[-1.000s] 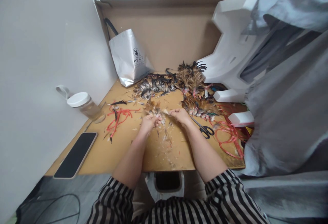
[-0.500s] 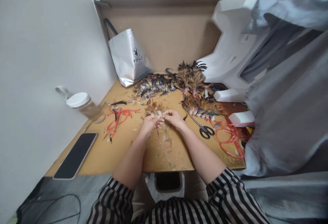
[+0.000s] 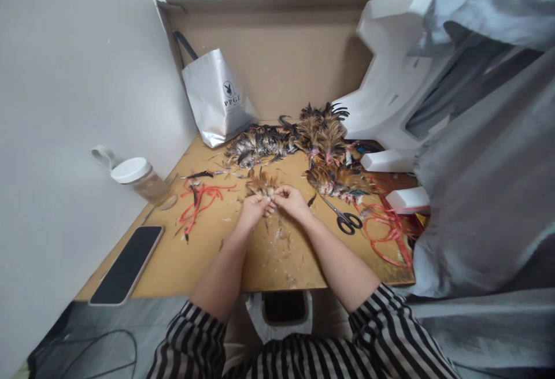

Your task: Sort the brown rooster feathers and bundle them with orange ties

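A small bunch of brown feathers (image 3: 262, 181) fans out away from me at the middle of the table. My left hand (image 3: 256, 208) is closed in a pinch on the pale base of this bunch. My right hand (image 3: 291, 200) pinches at the same base, its thumb and forefinger almost touching the left fingertips. What exactly lies between the right fingertips is too small to make out. Bits of fluff and loose feather litter the table (image 3: 277, 266) below my hands. Black-handled scissors (image 3: 348, 223) lie to the right of my right hand.
Feather bundles (image 3: 336, 179) and a dark feather heap (image 3: 260, 145) lie behind. Red strips (image 3: 199, 203) are at left, more red strips (image 3: 390, 237) at right. A phone (image 3: 126, 266), a lidded jar (image 3: 143, 179), a silver bag (image 3: 214, 99) and white foam pieces (image 3: 385, 161) stand around.
My fingertips have shifted slightly at the base of the feather bunch, the two hands drawing a little closer together. The other things lie as before; the view has moved a trifle.
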`<state>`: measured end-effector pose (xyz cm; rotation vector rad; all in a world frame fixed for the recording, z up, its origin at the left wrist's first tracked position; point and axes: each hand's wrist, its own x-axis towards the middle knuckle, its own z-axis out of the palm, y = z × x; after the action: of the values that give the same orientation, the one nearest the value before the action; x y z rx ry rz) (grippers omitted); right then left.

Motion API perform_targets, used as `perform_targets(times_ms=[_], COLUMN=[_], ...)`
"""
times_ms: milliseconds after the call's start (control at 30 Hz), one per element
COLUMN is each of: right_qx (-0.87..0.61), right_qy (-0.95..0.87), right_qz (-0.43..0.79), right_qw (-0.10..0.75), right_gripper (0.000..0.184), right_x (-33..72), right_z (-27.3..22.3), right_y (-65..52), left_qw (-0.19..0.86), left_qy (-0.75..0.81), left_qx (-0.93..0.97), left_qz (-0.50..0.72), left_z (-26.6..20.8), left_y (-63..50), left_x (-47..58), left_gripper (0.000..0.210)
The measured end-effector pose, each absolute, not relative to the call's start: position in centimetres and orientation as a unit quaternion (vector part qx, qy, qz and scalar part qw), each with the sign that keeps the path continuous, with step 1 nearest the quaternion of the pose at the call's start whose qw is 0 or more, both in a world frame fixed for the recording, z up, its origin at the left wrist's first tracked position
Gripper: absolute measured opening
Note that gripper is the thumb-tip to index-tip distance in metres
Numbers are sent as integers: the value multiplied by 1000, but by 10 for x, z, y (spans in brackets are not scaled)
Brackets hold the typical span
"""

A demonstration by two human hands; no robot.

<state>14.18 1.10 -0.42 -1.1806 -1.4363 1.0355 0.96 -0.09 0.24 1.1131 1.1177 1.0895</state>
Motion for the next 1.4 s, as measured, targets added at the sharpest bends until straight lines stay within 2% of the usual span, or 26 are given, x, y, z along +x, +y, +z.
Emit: perform_targets(times_ms=[167,400,667,867,967,1167,1400], right_qx=[-470,-439,-405,-399,-406,-401,-398], right_qy=[-562,-448,-477,-517,-500,-425,-441], right_qz=[466,589,566,533,546,617,635], right_qw=[496,509,537,538,536,527,494], right_gripper=[19,27,25,24,26,28,30], right_x=[142,145,142,141,140,142,143], right_z=[1,8,4,10,11,7,4], right_y=[10,8,10,6,5,7,7], left_qw=[570,661,738,765,751,659,615], left_qy=[481,443,387,355,356,416,434], left_qx=[483,405,346,326,345,421,465], left_qz=[459,449,431,427,437,464,466], left_z=[2,1,5,5,3,1,0], left_y=[0,1,-1,0,1,2,4], left_x=[9,5,1,-1,-1,3,5], left_gripper=[23,25,13,12,15,25,31])
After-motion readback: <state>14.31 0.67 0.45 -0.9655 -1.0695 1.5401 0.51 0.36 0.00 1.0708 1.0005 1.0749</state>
